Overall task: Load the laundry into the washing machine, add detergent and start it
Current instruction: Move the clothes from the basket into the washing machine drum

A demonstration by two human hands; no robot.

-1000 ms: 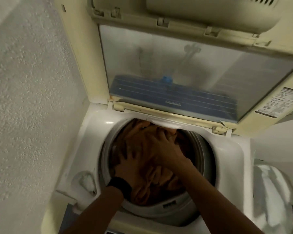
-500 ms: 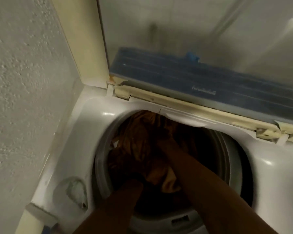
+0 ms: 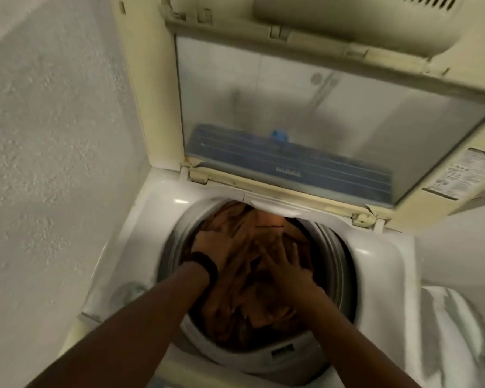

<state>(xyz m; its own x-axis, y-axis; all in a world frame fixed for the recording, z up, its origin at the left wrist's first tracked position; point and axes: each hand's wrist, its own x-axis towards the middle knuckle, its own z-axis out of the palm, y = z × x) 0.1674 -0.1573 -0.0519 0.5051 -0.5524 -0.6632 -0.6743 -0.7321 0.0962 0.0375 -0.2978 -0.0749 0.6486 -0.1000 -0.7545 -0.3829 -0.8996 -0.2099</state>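
Note:
A white top-loading washing machine stands open, its see-through lid raised at the back. Brown-orange laundry fills the round drum. Both my hands are inside the drum on top of the cloth. My left hand, with a black band on its wrist, presses flat on the pile's left side. My right hand lies with spread fingers on the pile's right side. Neither hand grips the cloth as far as the blurred view shows.
A rough white wall runs close along the machine's left side. A white rounded object sits at the right of the machine. A small recess lies in the machine's top at the front left.
The view has pulled back up from the drum. Both hands, which reached deep into the laundry half a second ago, now lie flat on top of the pile.

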